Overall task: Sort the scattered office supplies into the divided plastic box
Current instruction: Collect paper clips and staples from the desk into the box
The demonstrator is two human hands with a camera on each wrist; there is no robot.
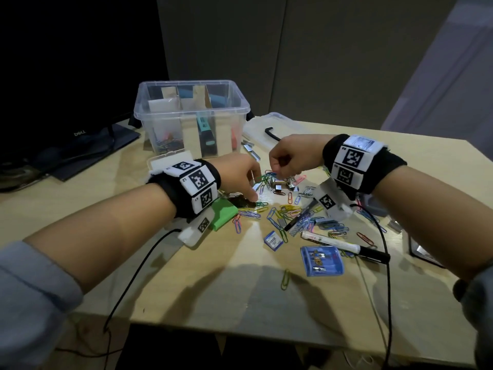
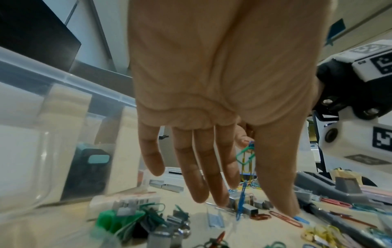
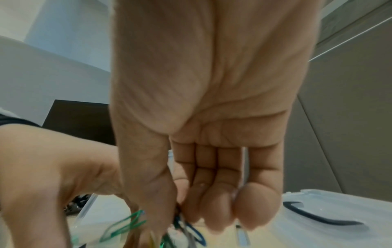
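Note:
Coloured paper clips lie scattered over the wooden table. My right hand pinches a tangled bunch of green, blue and yellow clips between thumb and forefinger, lifted just above the pile; its other fingers are curled in. My left hand reaches down beside it with fingers straight and spread, the thumb tip touching the table among the clips, holding nothing. The clear divided box stands behind both hands, with clips, a teal item and orange items in separate compartments.
Loose staple blocks, a green plastic item, a marker, a blue staple case and a small blue packet lie around. The box lid rests at back right. A monitor lies left.

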